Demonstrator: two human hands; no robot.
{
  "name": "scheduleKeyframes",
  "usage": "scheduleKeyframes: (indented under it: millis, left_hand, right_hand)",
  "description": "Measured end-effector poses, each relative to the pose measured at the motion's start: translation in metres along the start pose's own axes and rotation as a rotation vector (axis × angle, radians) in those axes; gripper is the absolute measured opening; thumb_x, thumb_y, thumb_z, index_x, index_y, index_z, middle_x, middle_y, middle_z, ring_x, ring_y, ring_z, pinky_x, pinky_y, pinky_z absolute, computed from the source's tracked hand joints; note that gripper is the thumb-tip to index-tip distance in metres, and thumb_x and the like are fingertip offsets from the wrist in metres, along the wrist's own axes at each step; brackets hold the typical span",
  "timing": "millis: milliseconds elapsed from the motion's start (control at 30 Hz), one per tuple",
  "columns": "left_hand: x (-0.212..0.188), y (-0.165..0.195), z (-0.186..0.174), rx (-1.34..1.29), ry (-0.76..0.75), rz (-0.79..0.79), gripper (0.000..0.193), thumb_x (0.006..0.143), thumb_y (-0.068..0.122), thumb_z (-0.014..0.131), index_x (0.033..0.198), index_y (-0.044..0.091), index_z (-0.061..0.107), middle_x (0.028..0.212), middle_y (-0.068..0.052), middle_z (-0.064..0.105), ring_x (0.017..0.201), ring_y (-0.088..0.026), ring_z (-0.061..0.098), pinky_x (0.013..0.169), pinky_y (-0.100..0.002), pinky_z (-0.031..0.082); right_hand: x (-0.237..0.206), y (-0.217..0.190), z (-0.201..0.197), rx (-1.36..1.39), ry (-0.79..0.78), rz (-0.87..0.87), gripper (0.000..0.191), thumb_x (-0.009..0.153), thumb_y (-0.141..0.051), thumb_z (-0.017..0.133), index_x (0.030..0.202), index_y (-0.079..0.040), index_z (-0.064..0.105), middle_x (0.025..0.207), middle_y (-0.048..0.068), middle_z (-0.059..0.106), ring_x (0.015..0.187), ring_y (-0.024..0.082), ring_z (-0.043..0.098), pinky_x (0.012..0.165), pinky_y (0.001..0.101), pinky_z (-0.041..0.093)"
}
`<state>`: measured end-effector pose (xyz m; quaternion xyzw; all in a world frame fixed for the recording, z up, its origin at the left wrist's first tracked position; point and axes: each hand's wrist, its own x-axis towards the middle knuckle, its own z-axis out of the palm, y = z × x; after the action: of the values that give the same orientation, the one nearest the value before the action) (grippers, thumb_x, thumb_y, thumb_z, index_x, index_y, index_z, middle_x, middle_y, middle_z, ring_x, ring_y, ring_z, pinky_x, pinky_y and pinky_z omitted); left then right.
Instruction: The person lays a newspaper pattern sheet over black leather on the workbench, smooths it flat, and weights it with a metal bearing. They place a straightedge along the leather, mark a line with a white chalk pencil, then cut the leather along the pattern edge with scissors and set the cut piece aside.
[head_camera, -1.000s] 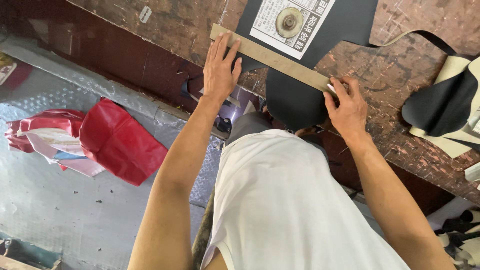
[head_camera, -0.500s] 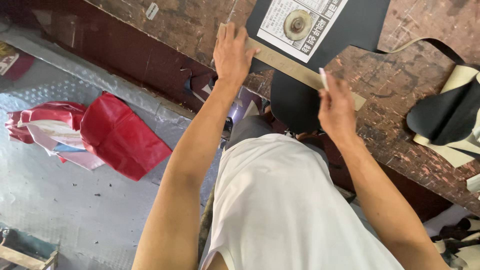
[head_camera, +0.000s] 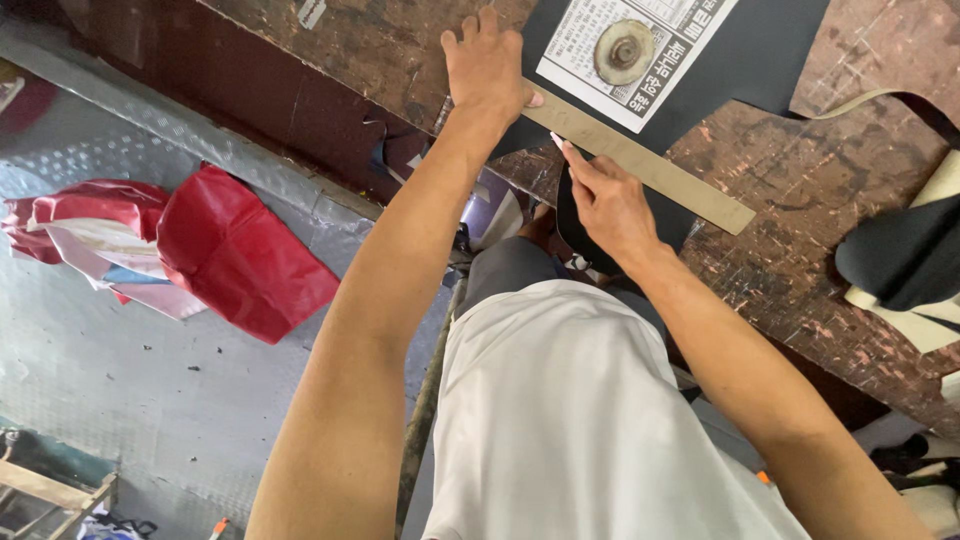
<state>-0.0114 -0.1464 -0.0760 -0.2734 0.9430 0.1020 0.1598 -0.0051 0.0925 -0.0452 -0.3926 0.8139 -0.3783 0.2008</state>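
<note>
Pinched in the right hand (head_camera: 608, 205) grip is a small white marker (head_camera: 556, 141), its tip against the edge of a long tan ruler (head_camera: 650, 166). Left hand (head_camera: 487, 62) lies flat with spread fingers, pressing the ruler's far end onto black sheet material (head_camera: 770, 60) on the worn brown tabletop (head_camera: 830, 190). Printed paper (head_camera: 660, 60) under a round metal weight (head_camera: 624, 50) sits on the sheet. Red fabric (head_camera: 235, 255) lies on the floor.
</note>
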Motion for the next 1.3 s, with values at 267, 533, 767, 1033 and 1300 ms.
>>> scheduleKeyframes:
  millis: [267, 533, 767, 1033, 1300]
  left_hand:
    - [0.005, 0.004, -0.006, 0.053, -0.145, -0.038, 0.082, 0.058, 0.057, 0.092, 0.123, 0.012, 0.069, 0.139, -0.010, 0.051, 0.134, -0.030, 0.045, 0.108, -0.055, 0.035]
    - [0.004, 0.001, 0.001, 0.064, -0.054, 0.017, 0.077, 0.056, 0.057, 0.092, 0.116, 0.012, 0.073, 0.138, -0.012, 0.052, 0.131, -0.030, 0.046, 0.104, -0.054, 0.036]
    - [0.003, 0.007, -0.009, 0.043, -0.107, 0.013, 0.071, 0.062, 0.054, 0.087, 0.120, 0.016, 0.071, 0.132, -0.012, 0.057, 0.130, -0.030, 0.048, 0.102, -0.056, 0.036]
    - [-0.012, 0.011, -0.018, 0.049, 0.053, 0.033, 0.054, 0.071, 0.038, 0.074, 0.123, 0.025, 0.068, 0.125, -0.009, 0.061, 0.122, -0.031, 0.056, 0.096, -0.059, 0.044]
    - [-0.012, 0.016, -0.009, 0.001, 0.080, -0.051, 0.036, 0.082, 0.026, 0.064, 0.117, 0.025, 0.070, 0.124, -0.008, 0.062, 0.125, -0.028, 0.055, 0.103, -0.059, 0.044]
  right_hand:
    - [0.064, -0.023, 0.078, 0.001, 0.051, -0.070, 0.025, 0.096, 0.000, 0.067, 0.120, -0.008, 0.067, 0.108, 0.020, 0.068, 0.095, 0.041, 0.067, 0.081, 0.0491, 0.054]
    - [-0.012, -0.002, -0.007, 0.026, 0.071, 0.033, 0.038, 0.097, 0.003, 0.067, 0.133, -0.010, 0.070, 0.102, 0.017, 0.069, 0.090, 0.034, 0.068, 0.080, 0.0430, 0.054]
    - [-0.124, 0.039, -0.089, -0.242, 0.018, 0.158, 0.027, 0.108, -0.008, 0.069, 0.134, -0.005, 0.070, 0.112, 0.019, 0.073, 0.100, 0.027, 0.073, 0.087, 0.0351, 0.056]
    - [-0.085, 0.168, -0.032, -0.340, 0.115, -0.071, 0.030, 0.105, 0.005, 0.063, 0.134, 0.001, 0.066, 0.124, 0.024, 0.063, 0.112, 0.030, 0.068, 0.098, 0.0334, 0.058]
    - [-0.064, 0.189, -0.029, -0.783, 0.043, -0.154, 0.048, 0.081, -0.018, 0.089, 0.126, -0.007, 0.074, 0.124, 0.014, 0.066, 0.121, 0.026, 0.067, 0.110, 0.0465, 0.054]
